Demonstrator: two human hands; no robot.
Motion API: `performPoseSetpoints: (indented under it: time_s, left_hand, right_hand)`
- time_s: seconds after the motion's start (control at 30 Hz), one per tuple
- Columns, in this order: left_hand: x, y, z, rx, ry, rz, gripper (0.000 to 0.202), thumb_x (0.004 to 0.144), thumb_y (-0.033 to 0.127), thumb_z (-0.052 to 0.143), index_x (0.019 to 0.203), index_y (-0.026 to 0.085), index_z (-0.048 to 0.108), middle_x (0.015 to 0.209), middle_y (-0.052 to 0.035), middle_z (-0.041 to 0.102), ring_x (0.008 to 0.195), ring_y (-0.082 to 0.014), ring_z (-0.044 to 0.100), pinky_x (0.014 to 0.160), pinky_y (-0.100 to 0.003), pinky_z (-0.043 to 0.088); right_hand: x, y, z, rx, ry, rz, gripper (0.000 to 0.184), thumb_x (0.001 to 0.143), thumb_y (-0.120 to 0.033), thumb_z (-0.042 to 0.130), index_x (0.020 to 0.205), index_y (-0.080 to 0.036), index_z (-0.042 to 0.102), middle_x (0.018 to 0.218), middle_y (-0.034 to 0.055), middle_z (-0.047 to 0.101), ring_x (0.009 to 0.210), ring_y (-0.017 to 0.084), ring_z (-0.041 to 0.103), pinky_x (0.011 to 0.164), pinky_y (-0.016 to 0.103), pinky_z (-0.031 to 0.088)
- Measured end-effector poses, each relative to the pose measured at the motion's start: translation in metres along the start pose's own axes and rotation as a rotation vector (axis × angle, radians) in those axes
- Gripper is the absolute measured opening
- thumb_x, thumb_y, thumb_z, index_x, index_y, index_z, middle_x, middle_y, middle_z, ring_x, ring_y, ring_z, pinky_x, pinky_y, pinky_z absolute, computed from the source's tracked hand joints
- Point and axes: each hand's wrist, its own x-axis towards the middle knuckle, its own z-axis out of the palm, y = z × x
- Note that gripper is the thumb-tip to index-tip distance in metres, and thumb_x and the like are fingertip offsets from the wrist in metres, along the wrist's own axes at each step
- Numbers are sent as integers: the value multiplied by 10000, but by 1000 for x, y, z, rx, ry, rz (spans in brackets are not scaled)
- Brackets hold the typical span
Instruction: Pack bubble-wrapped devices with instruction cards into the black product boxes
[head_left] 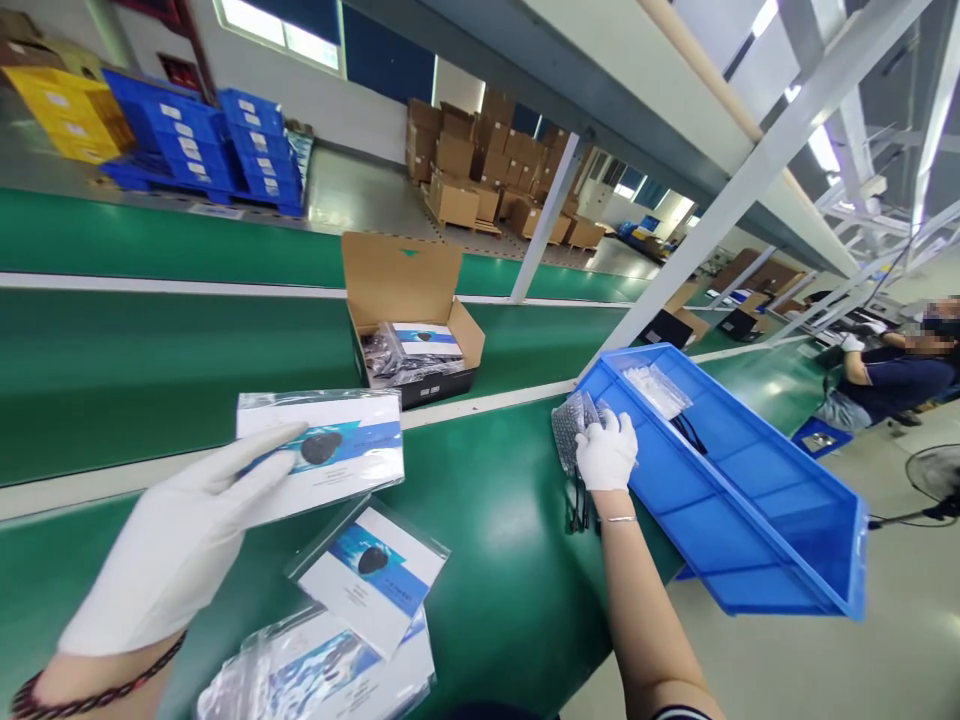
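My left hand (172,535), in a white glove, grips a booklet in a clear plastic bag (367,445), with its fingers over the printed front. Below it, another bagged booklet (382,590) lies on top of a loose pile of bagged booklets (322,685). My right hand (609,455), also gloved, has its fingers closed on a bubble-wrap bag (566,435) beside the blue bin. Black cable ends (577,510) show under that hand. An open carton (401,275) on the far side of the ledge holds bagged parts and a bagged booklet (427,340).
A long blue bin (750,530) stands tilted at the right, with a white packet (656,390) and black cables inside. A slanted metal post (675,270) rises behind it. Further right sits another person (892,380). Stacked cartons (457,195) and blue crates (259,150) stand at the back.
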Motion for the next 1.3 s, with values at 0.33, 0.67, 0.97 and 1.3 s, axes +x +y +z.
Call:
performPoseSetpoints:
  time_s: [0.33, 0.67, 0.97, 1.3]
  left_hand:
    - [10, 12, 66, -524, -396, -57, 545, 815, 607, 561, 1078, 157, 722, 1176, -78, 704, 1173, -307, 597, 1060, -418, 446]
    - [18, -23, 41, -1011, -217, -276, 435, 775, 430, 705, 1040, 86, 708, 1070, -138, 724, 1009, -279, 659, 942, -381, 511]
    - [13, -9, 37, -691, -287, -260, 516, 640, 498, 794, 970, 111, 705, 925, -74, 740, 876, -255, 655, 835, -360, 512]
    - [17, -24, 44, -904, -311, -304, 433, 687, 387, 804, 987, 88, 716, 982, -115, 738, 969, -298, 658, 935, -428, 495]
  right_hand:
    - [-16, -167, -44, 1213, -229, -237, 234, 864, -421, 479, 878, -204, 566, 999, 87, 682, 983, 222, 630, 930, 378, 465]
    - [-23, -244, -55, 1325, -772, -830, 420, 769, -326, 656, 1173, -236, 586, 1341, 59, 579, 1233, 217, 542, 1058, 364, 404]
    - [-27, -253, -37, 1278, -703, -489, 361, 618, -403, 761, 573, -219, 455, 543, -77, 508, 518, 106, 463, 523, 243, 387]
    - [-24, -254, -39, 1499, -934, -397, 333, 586, -347, 813, 616, -204, 513, 545, -74, 533, 495, 99, 483, 507, 240, 394]
